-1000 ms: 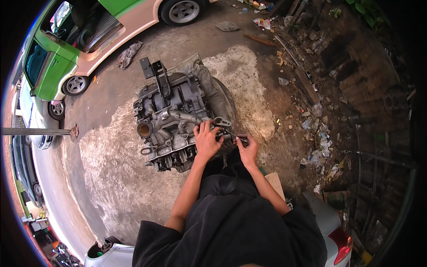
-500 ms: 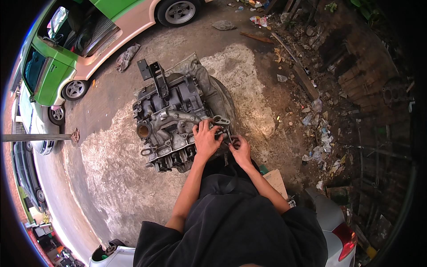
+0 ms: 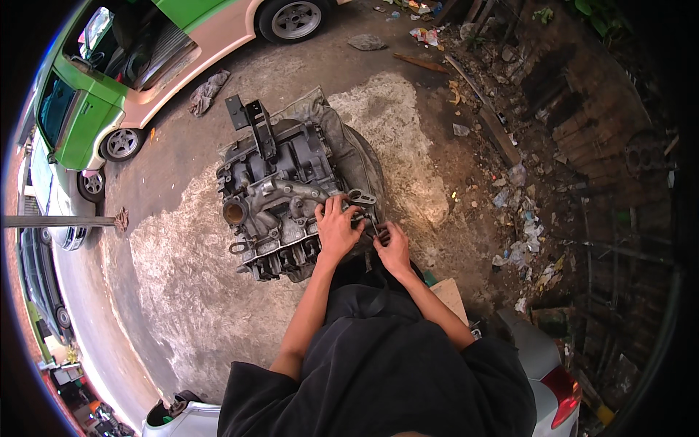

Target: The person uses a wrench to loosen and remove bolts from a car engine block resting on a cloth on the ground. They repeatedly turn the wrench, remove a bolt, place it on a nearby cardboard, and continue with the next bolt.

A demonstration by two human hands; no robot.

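Observation:
A greasy grey engine point(image 3: 280, 200) lies in front of me, its cast manifold pipes point(image 3: 287, 191) on top. My left hand point(image 3: 338, 227) rests on its right end, thumb and fingers curled around a small part there that I cannot make out. Just right of it, my right hand point(image 3: 393, 249) is closed, fingertips pinching what looks like a thin metal tool point(image 3: 376, 224); its exact kind is too small to tell. Above both hands, a slotted metal bracket point(image 3: 362, 197) sticks out from the engine. A dark upright bracket point(image 3: 261, 130) stands at the far side.
A grey cloth-like cover point(image 3: 360, 156) lies under the engine's far right side. A green and pink van point(image 3: 211, 36) is parked at the far left. Litter point(image 3: 531, 233) and a wooden plank point(image 3: 501, 138) line the right. Behind me are a cardboard piece point(image 3: 450, 298) and a silver car point(image 3: 539, 357).
My right hand has shifted very slightly, its fingers straightening a little around the tool. The left hand and the engine stay in place.

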